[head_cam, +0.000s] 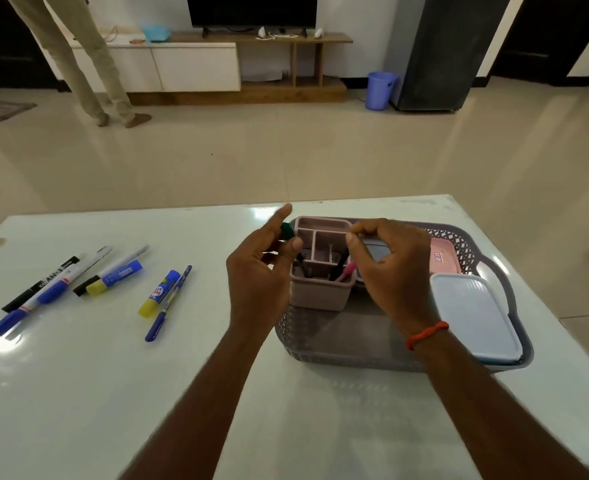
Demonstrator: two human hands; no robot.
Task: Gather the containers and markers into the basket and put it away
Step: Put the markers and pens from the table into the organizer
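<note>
Left hand pinches a green-capped marker at the pink organizer in the basket by the table's right edge; right hand curled beside it, grasp unclear

Grey lattice basket, pink organiser, green-capped marker

1. The table is topped with a glossy white surface in which glare is mirrored.
2. The basket is made of matt grey plastic, its walls pierced in a lattice.
3. The organiser is moulded in smooth, matt pink plastic.
4. The container lid is formed of pale, smooth plastic (faintly ribbed near the rim).
5. The markers are cased in shiny plastic; the cap of the green marker looks duller.
6. The floor is laid with polished tiles.
7. The TV unit is topped with wood.
</note>
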